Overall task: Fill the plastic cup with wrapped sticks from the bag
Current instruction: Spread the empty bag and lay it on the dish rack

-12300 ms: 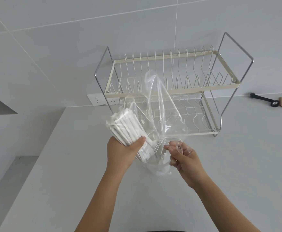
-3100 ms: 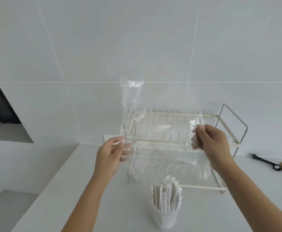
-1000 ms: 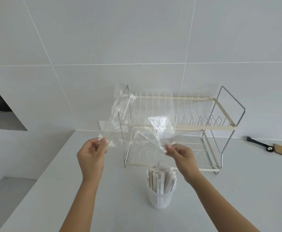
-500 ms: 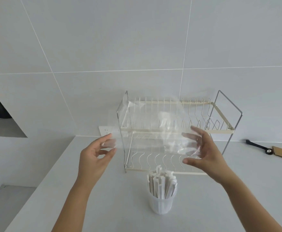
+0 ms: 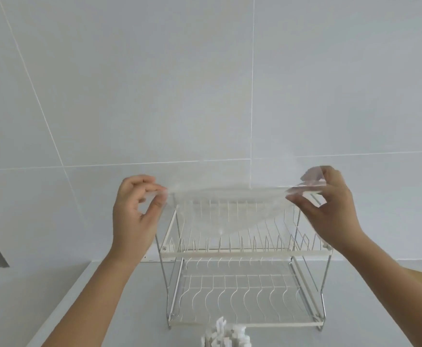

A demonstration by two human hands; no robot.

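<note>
Both hands pinch the bag (image 5: 226,206), one at each end. Left hand (image 5: 134,209) has thumb and forefinger closed on the bag's left edge, the other fingers curled loosely. Right hand (image 5: 327,209) grips the right edge between thumb and fingers, a flap of plastic sticking up above the fingertips.

From the head view, the clear bag is pulled taut between the hands, its long axis running left to right, roughly level, with the slack middle sagging downward. It looks empty and hangs in the air in front of the upper tier of the rack (image 5: 242,251), well above the worktop (image 5: 119,306).

At the bottom edge, the tops of the sticks (image 5: 223,334) stand upright in front of the rack; the cup holding them is out of frame.
</note>
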